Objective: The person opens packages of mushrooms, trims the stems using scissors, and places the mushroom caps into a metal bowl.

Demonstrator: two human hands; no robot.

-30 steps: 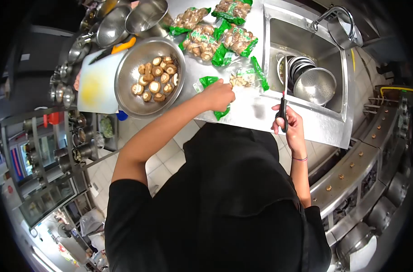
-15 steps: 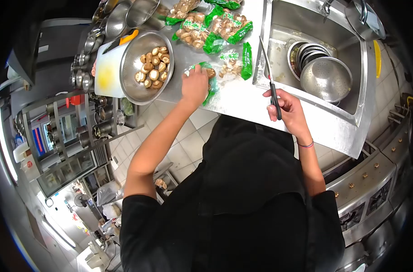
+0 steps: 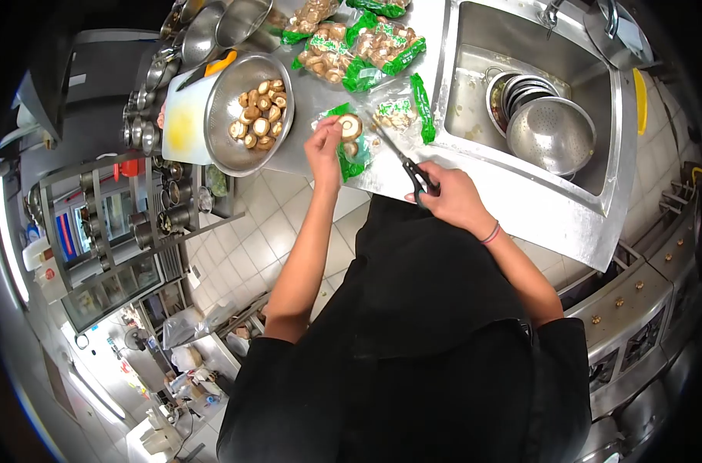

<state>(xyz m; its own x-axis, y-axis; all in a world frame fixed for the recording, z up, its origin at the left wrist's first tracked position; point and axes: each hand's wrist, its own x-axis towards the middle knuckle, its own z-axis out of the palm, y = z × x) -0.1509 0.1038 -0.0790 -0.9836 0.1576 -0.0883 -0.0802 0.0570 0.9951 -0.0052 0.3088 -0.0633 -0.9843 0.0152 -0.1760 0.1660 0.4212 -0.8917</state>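
My left hand (image 3: 325, 151) pinches a shiitake mushroom (image 3: 351, 123), its pale underside and stem facing up. Beneath it lies an opened green-and-clear plastic bag (image 3: 356, 167) with another mushroom on it. My right hand (image 3: 453, 196) grips black-handled scissors (image 3: 412, 168), their blades pointing up and left, tips a little right of the mushroom. Just beyond the tips is a clear bag of mushroom pieces (image 3: 397, 114) with a green edge. To the left, a perforated steel colander (image 3: 222, 139) holds several mushrooms.
Several sealed mushroom bags (image 3: 325, 52) lie at the back of the steel counter (image 3: 474, 174). On the right, a sink (image 3: 474, 58) contains stacked bowls and a colander (image 3: 553, 135). A cutting board (image 3: 183, 127) with an orange-handled knife (image 3: 221, 63) is at left.
My left hand has lifted a mushroom from the green bag and turned toward the scissors. My right hand has moved left, bringing the scissors from upright beside the sink to near the mushroom.
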